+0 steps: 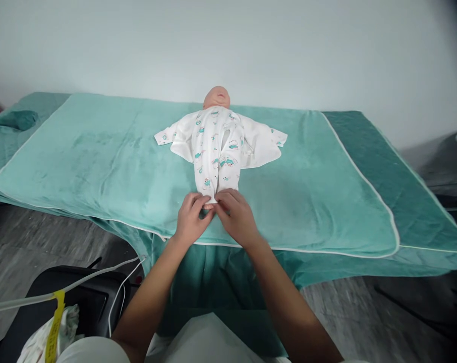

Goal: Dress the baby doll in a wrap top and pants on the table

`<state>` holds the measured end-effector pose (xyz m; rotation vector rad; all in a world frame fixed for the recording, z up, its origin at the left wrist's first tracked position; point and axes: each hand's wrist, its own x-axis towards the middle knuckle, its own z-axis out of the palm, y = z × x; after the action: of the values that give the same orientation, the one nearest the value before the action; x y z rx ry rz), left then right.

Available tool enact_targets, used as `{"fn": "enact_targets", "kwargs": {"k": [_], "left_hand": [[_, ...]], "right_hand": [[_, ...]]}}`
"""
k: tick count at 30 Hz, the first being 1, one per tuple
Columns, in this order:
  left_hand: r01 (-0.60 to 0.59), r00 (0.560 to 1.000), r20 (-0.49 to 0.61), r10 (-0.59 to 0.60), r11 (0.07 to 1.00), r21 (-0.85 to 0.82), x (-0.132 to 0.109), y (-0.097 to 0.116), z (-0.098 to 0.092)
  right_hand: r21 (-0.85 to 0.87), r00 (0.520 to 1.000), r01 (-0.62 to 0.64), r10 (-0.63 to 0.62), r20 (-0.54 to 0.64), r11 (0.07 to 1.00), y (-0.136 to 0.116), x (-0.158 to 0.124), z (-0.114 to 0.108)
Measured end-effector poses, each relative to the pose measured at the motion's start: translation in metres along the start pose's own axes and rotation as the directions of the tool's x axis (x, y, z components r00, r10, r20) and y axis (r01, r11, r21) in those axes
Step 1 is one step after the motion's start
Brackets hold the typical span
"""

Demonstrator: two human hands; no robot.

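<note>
A baby doll (217, 97) lies on its back on a green-covered massage table, its head toward the wall. White printed baby pants (228, 151) cover its legs and torso. Beneath them a white baby shirt (261, 146) is spread open to both sides, its sleeves stretched outward. At the near end of the pants, my left hand (192, 216) pinches the hem of a leg, with a bit of the doll's foot showing beside the fingers. My right hand (236, 214) is closed on the same hem area, close against the left hand.
The green cover (100, 151) with white piping spans the table, which has a face hole (14, 120) at its left end. A pale wall (228, 45) rises behind. At lower left stand a black chair (88, 292) with cloth on it, a hose (96, 272) and a yellow strap (54, 327).
</note>
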<state>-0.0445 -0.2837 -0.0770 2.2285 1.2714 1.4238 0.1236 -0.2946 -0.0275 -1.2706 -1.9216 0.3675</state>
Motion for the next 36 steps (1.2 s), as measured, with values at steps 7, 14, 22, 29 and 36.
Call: {"fn": "enact_targets", "kwargs": {"k": [7, 14, 22, 29, 36], "left_hand": [[0.031, 0.989, -0.148, -0.027, 0.999, 0.021, -0.003, -0.009, 0.0], [-0.003, 0.97, -0.243, 0.0, 1.0, -0.009, -0.014, -0.016, 0.005], [0.0, 0.992, -0.129, 0.009, 0.998, 0.065, -0.018, -0.001, 0.002], [-0.057, 0.99, 0.137, 0.038, 0.989, 0.136, 0.012, 0.034, -0.005], [-0.111, 0.939, 0.342, 0.033, 0.971, 0.212, 0.03, 0.032, -0.004]], "right_hand": [[-0.083, 0.996, 0.062, -0.056, 0.071, 0.995, -0.001, -0.004, -0.001], [-0.038, 0.983, 0.164, -0.16, 0.085, 0.986, -0.003, -0.005, 0.003], [0.082, 0.944, -0.166, 0.182, -0.276, 0.983, 0.039, -0.033, -0.004], [-0.055, 0.941, -0.245, 0.223, -0.255, 0.968, 0.055, -0.026, 0.016], [0.166, 0.966, -0.14, 0.171, -0.192, 0.976, 0.028, -0.017, 0.0]]}}
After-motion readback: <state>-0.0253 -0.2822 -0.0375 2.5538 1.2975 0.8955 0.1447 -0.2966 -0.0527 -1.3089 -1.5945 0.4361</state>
